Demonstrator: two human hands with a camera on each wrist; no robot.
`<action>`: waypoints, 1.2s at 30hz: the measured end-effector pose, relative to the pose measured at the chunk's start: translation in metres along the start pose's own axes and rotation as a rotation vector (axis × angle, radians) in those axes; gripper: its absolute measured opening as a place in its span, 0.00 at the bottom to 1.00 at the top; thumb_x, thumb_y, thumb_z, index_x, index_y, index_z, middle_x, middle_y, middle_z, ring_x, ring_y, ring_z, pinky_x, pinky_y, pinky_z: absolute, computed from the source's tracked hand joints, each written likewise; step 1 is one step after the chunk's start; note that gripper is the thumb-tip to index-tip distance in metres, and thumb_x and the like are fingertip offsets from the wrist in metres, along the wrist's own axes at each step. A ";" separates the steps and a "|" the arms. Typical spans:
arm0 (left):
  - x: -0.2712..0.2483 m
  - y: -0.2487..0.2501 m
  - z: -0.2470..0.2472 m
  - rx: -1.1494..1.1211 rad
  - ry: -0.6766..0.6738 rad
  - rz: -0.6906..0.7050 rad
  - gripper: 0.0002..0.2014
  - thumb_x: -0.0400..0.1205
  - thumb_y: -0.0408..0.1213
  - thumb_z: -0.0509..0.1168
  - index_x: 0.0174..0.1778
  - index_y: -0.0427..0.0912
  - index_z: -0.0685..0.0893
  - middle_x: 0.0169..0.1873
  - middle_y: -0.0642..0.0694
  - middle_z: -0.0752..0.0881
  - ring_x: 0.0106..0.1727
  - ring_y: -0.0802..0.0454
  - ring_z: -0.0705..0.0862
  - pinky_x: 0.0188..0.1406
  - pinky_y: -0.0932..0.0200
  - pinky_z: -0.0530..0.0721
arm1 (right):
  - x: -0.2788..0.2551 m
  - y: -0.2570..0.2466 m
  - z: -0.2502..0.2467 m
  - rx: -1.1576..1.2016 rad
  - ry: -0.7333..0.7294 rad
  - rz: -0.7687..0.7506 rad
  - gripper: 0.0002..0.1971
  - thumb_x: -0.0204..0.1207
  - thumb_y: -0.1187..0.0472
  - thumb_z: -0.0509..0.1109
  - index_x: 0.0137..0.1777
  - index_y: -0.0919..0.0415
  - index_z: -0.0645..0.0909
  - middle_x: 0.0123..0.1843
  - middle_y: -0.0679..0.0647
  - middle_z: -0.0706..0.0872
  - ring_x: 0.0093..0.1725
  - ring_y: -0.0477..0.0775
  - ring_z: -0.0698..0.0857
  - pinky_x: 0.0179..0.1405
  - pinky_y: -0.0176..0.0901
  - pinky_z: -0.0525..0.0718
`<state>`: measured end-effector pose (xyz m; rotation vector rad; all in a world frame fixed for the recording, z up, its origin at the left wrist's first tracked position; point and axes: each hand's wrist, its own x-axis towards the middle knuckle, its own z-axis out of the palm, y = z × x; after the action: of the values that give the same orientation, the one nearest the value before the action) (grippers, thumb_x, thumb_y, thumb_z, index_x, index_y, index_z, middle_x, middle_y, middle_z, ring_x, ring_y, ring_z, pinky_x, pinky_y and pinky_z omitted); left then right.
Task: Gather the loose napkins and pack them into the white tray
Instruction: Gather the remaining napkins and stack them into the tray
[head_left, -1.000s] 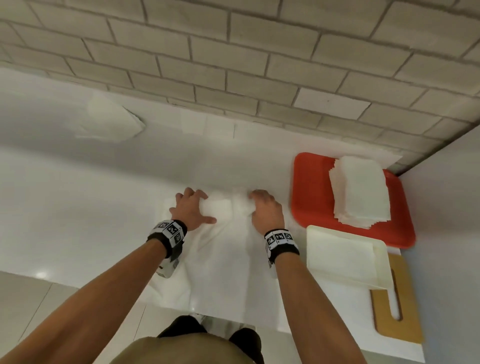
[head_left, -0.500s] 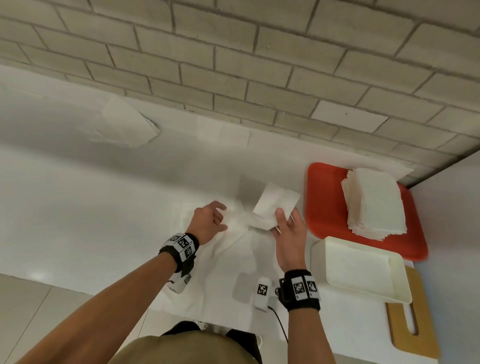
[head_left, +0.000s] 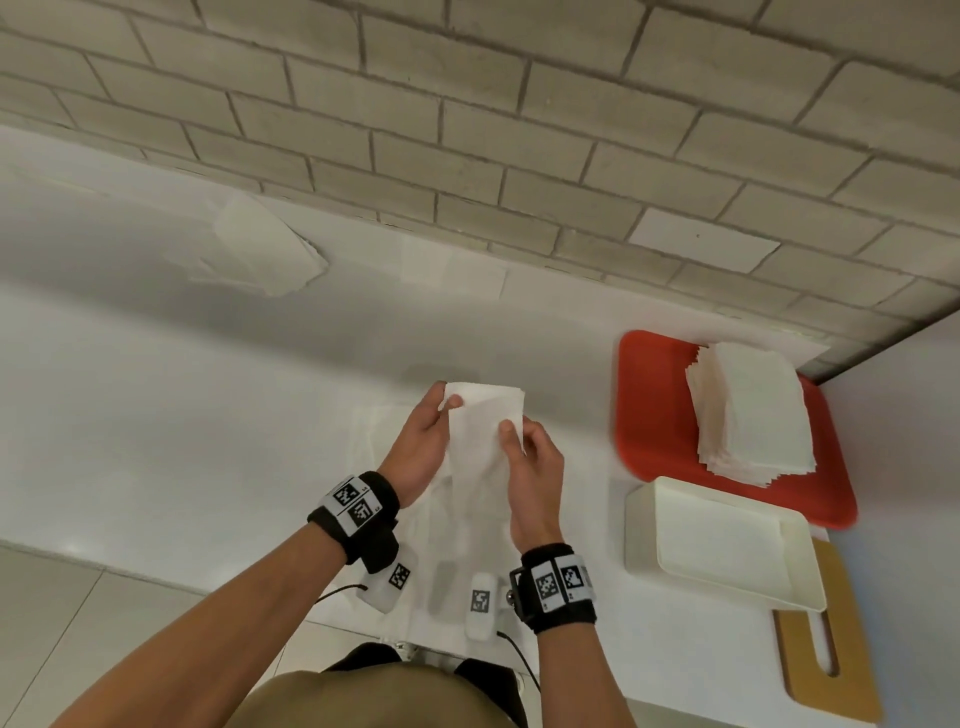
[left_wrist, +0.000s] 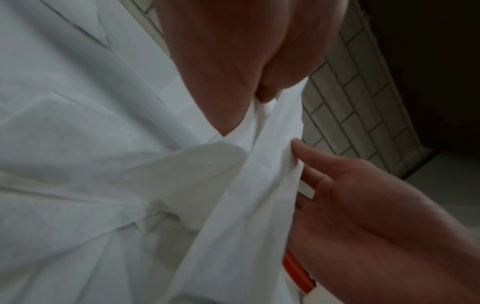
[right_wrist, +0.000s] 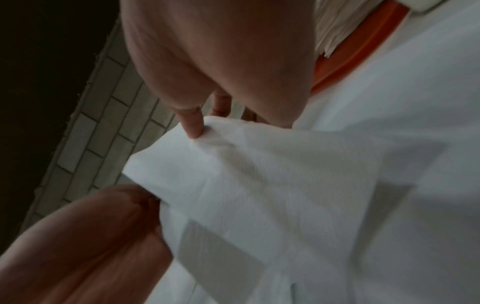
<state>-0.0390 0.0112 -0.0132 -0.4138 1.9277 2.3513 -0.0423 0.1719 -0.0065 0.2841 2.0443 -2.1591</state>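
Observation:
A white napkin (head_left: 483, 431) is held up above the table between both hands. My left hand (head_left: 423, 441) pinches its left edge, thumb on top near the upper corner. My right hand (head_left: 530, 467) pinches the right edge with its thumb on the front. The same napkin (left_wrist: 262, 164) (right_wrist: 259, 174) fills both wrist views, fingers curled into its folds. More loose napkins (head_left: 405, 457) lie flat on the table under the hands. The white tray (head_left: 727, 545) stands to the right of my right hand, with nothing visible inside it.
A red tray (head_left: 644, 405) behind the white one carries a tall stack of napkins (head_left: 748, 410). A wooden board (head_left: 831, 670) lies under the white tray's near corner. Another napkin (head_left: 260, 249) lies far left by the brick wall. The table edge runs close to my body.
Both hands were flat on the napkins on the table; they have lifted one napkin, and now each hand pinches one side of it in the air.

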 end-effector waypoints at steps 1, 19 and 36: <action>-0.002 -0.001 0.002 -0.016 0.011 0.008 0.28 0.92 0.60 0.60 0.71 0.37 0.74 0.59 0.44 0.86 0.64 0.37 0.87 0.68 0.38 0.82 | 0.001 0.001 0.003 0.043 0.029 0.009 0.08 0.89 0.53 0.76 0.54 0.58 0.90 0.52 0.51 0.94 0.51 0.51 0.91 0.59 0.57 0.90; -0.006 -0.046 -0.106 1.295 0.125 -0.101 0.40 0.73 0.68 0.78 0.79 0.56 0.76 0.72 0.49 0.74 0.74 0.42 0.71 0.72 0.39 0.70 | 0.008 -0.008 -0.057 0.055 0.175 -0.011 0.13 0.86 0.49 0.78 0.68 0.48 0.86 0.61 0.46 0.93 0.58 0.41 0.93 0.65 0.43 0.88; 0.001 -0.027 -0.081 0.921 0.175 0.093 0.10 0.86 0.47 0.76 0.60 0.48 0.91 0.50 0.49 0.90 0.56 0.45 0.87 0.54 0.53 0.77 | 0.024 0.001 -0.045 -0.825 -0.437 -0.163 0.17 0.86 0.46 0.78 0.69 0.52 0.88 0.58 0.44 0.88 0.59 0.45 0.86 0.62 0.41 0.79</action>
<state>-0.0207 -0.0617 -0.0528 -0.4392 2.8436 1.2341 -0.0644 0.2170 -0.0156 -0.4249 2.4815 -1.1108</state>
